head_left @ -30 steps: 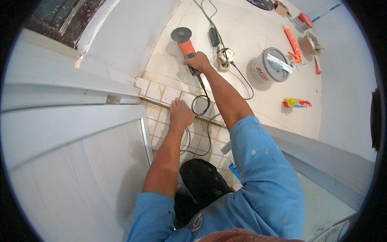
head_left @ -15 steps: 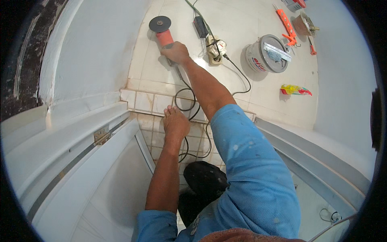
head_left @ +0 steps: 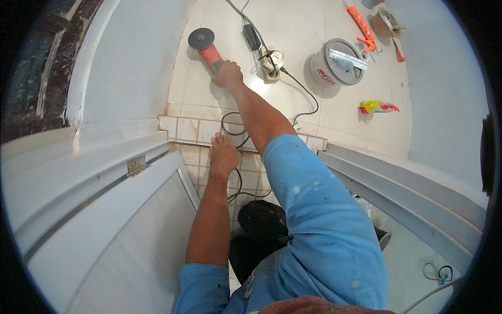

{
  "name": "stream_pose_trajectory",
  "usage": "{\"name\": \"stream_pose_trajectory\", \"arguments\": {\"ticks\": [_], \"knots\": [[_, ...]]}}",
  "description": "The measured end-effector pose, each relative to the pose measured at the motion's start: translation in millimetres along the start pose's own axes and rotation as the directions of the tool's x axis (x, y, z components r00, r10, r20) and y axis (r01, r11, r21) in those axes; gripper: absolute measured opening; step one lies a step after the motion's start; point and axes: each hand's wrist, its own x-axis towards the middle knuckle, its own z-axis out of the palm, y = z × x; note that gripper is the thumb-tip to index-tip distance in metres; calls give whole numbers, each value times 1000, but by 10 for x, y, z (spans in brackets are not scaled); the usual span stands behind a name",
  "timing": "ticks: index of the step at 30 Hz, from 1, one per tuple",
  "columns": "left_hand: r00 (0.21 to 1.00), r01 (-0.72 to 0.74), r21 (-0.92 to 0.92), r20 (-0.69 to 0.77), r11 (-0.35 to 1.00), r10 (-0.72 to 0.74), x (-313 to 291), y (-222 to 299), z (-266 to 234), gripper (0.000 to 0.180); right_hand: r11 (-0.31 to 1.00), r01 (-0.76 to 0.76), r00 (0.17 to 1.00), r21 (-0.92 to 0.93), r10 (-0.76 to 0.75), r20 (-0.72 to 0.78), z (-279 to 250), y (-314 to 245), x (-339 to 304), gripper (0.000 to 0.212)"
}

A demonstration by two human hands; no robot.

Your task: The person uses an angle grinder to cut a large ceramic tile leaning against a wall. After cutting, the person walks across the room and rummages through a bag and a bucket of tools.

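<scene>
My right hand is wrapped round the grip of a red and grey angle grinder, out on the pale floor beyond the step. The grinder's dark disc faces up at the far end. Below, my left hand lies at the edge of the white-tiled step, palm down with its fingers stretched out and nothing visible in it. A black power cord loops between my two arms and trails over the lower tiles.
A power strip with plugs and a black adapter lies right of the grinder. Farther right are a lidded bucket with a scraper on top, an orange caulking gun and a yellow-red packet. A white door stands left.
The view has shifted slightly. Within it, the grinder tilts a little more to the left, still in my right hand. My left hand stays on the step edge.
</scene>
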Motion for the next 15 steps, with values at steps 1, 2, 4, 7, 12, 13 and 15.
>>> {"name": "stream_pose_trajectory", "arguments": {"ticks": [1, 2, 4, 7, 12, 13, 15], "knots": [[1000, 15, 2, -17, 1000, -15, -38, 23, -16, 71, 1000, -15, 1000, 14, 15, 7, 34, 32, -50, 86], [999, 30, 4, -36, 1000, -30, -104, 45, -21, 71, 1000, 4, 1000, -2, -3, 21, 55, 63, -95, 89], [981, 1, -255, -188, 967, -50, -291, -15, 16, 69, 999, 43, 998, -30, -41, 44, 8, 76, -181, 96], [903, -42, -363, -413, 931, -120, -886, -99, 237, 65, 999, 2, 996, 45, -6, 89, -139, 118, -519, 106], [825, -90, -543, -511, 835, -243, -2171, 201, 742, 50, 990, 116, 992, 82, -112, -50, -328, 400, -1203, 98], [827, -105, -567, -506, 817, -245, -2452, 206, 910, 44, 982, 163, 981, 95, -151, -120, -324, 414, -1412, 93], [835, -111, -628, -480, 770, -270, -3004, 182, 1314, 33, 924, 358, 919, 135, -323, -224, -305, 498, -2076, 79]]}}
